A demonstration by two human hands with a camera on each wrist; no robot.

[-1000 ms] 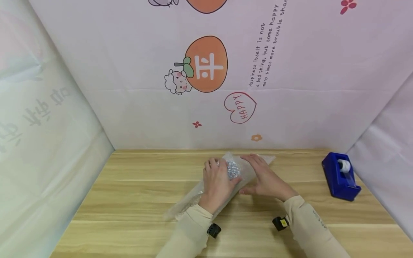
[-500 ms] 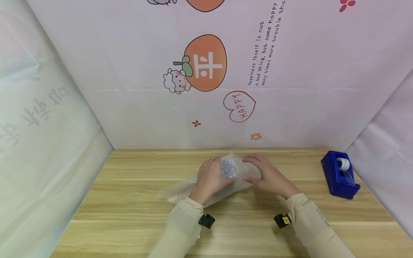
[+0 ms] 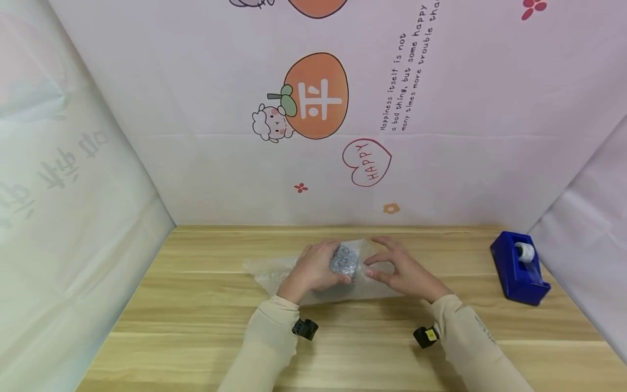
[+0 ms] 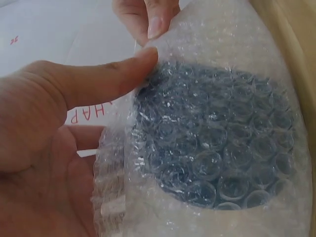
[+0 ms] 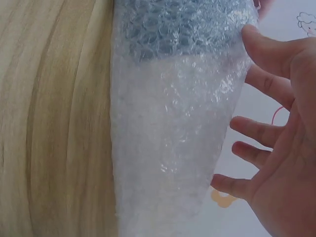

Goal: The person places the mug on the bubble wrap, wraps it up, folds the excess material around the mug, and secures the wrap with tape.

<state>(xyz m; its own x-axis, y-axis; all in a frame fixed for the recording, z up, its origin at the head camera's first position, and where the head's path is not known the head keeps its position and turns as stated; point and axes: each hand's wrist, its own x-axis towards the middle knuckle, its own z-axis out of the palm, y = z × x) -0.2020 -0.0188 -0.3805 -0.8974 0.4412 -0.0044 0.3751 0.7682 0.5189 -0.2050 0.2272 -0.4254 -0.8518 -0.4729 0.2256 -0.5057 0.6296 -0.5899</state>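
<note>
1. Pale walls (image 3: pixel 220 182) stand round a wooden table (image 3: pixel 196 332), and orange fruit pictures (image 3: pixel 317 97) show on the back wall.
2. Near the back of the table lies a strip of bubble wrap (image 3: pixel 363 287), with a blue-gray thing (image 3: pixel 345 260) inside it. I cannot tell what the thing is.
3. The wrap's long way runs across the table, left to right. One thin end sticks out past the left grip (image 3: pixel 313 272), and the other end reaches under the right grip (image 3: pixel 399 272).
4. The left grip holds the wrapped thing, thumb on the near side and fingers on the far side. The thing is just to the right of it.
5. The right grip pinches the wrap's far edge with thumb and pointing finger; its other fingers are spread out.
6. So the thing sits between both grips, and the left one is nearer.
7. A blue tape holder (image 3: pixel 516 272) with a white roll (image 3: pixel 526 252) stands well apart, to the right. The right grip is nearer to it.
</note>
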